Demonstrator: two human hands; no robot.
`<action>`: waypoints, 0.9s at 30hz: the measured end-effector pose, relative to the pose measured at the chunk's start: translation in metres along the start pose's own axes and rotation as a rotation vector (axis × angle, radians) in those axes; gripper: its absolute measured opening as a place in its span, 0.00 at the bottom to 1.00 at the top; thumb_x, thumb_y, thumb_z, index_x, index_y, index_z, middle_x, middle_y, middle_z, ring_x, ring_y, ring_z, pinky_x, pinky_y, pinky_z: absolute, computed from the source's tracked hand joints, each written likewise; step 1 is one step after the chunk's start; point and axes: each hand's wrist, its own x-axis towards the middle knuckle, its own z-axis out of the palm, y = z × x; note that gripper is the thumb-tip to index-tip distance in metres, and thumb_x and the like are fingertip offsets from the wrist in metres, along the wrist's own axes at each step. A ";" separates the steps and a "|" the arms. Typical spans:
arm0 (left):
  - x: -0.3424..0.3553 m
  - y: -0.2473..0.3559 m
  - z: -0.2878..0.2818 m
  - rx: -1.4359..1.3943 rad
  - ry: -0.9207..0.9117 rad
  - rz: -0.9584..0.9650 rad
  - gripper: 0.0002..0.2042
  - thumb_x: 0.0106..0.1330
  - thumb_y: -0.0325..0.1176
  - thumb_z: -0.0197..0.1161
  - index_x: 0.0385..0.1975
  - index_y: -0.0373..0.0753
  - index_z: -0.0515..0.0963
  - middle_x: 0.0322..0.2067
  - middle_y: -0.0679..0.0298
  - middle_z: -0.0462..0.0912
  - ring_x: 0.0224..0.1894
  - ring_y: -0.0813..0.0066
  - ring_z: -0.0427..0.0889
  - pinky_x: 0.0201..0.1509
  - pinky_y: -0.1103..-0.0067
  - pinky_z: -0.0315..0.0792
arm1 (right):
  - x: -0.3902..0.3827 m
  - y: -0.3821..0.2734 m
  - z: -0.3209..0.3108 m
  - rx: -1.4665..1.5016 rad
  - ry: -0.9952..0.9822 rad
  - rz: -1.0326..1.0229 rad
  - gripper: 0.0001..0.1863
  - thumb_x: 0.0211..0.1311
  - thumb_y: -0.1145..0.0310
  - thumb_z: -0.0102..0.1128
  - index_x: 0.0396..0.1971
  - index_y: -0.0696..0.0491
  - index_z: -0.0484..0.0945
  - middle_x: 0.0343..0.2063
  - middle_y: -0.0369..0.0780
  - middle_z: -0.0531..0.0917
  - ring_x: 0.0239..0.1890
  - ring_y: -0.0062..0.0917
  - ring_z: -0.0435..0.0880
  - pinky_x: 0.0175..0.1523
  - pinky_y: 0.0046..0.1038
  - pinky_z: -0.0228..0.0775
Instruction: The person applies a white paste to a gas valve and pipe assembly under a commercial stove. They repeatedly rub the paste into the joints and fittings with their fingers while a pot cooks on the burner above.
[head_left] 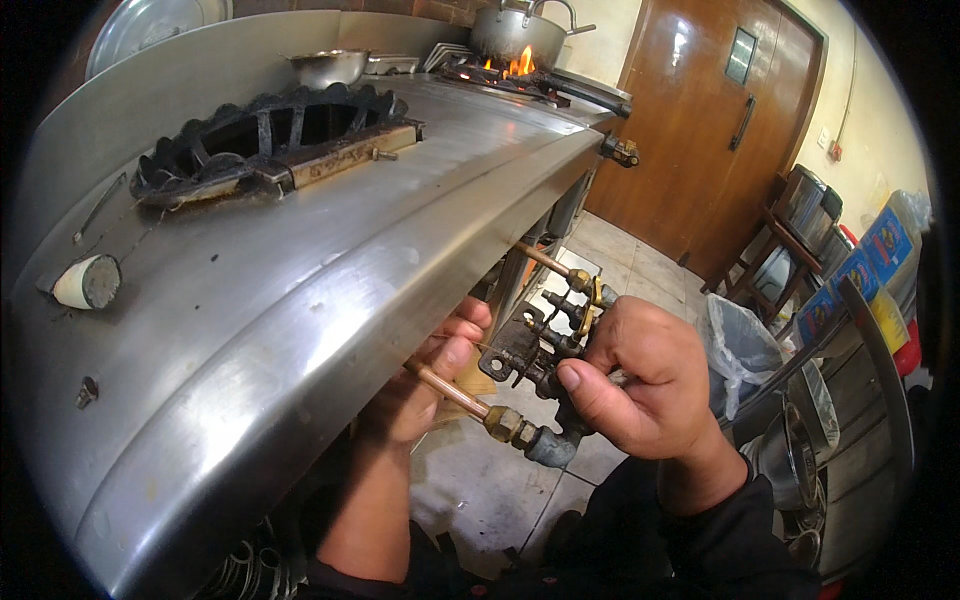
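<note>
A dark, greasy gas valve assembly (522, 345) hangs off the front edge of the steel stove (330, 310). My right hand (650, 375) is closed around its right side, thumb pressed against the dark body. On the left, my left hand (425, 385) is beside the near copper pipe (450, 388), its fingers pinched on a thin wire (467, 341) that runs toward the valve body. Part of that hand lies behind the stove edge and the pipe. Brass nuts (510, 426) join the near pipe to a grey elbow (550, 447). A second copper pipe (543, 258) meets the assembly farther back.
Flames (522, 63) burn under a pot (515, 38) at the far burner. A large black burner ring (270, 140), a pale cylindrical piece (90, 283) and a small metal fitting (88, 393) are on the stove top. A lined bin (740, 345) and metal shelf (850, 440) stand right.
</note>
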 end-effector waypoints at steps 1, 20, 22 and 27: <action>0.003 0.001 -0.003 -0.014 -0.016 0.019 0.08 0.64 0.30 0.61 0.40 0.35 0.80 0.47 0.55 0.78 0.52 0.65 0.76 0.54 0.72 0.69 | 0.000 0.000 -0.001 0.001 -0.006 0.000 0.11 0.49 0.71 0.70 0.17 0.52 0.75 0.17 0.40 0.72 0.19 0.35 0.72 0.24 0.32 0.62; -0.026 -0.096 -0.021 -0.483 0.164 -0.219 0.14 0.69 0.35 0.60 0.49 0.35 0.73 0.47 0.56 0.78 0.41 0.68 0.79 0.48 0.74 0.75 | -0.113 0.096 0.023 0.923 0.280 0.694 0.23 0.55 0.86 0.46 0.53 0.60 0.68 0.38 0.42 0.79 0.34 0.25 0.81 0.38 0.27 0.77; -0.031 -0.081 0.017 -0.650 0.287 -0.442 0.11 0.69 0.30 0.59 0.49 0.36 0.75 0.47 0.59 0.78 0.44 0.70 0.78 0.50 0.72 0.73 | -0.131 0.111 0.036 0.961 0.129 0.795 0.22 0.59 0.84 0.51 0.55 0.61 0.69 0.37 0.43 0.80 0.35 0.27 0.84 0.38 0.28 0.79; -0.043 -0.108 0.051 0.075 0.179 -0.450 0.12 0.70 0.36 0.59 0.50 0.40 0.75 0.46 0.68 0.78 0.49 0.78 0.73 0.53 0.77 0.65 | -0.144 0.121 0.060 1.252 0.117 0.790 0.25 0.64 0.79 0.55 0.62 0.61 0.65 0.36 0.41 0.81 0.34 0.25 0.83 0.39 0.27 0.77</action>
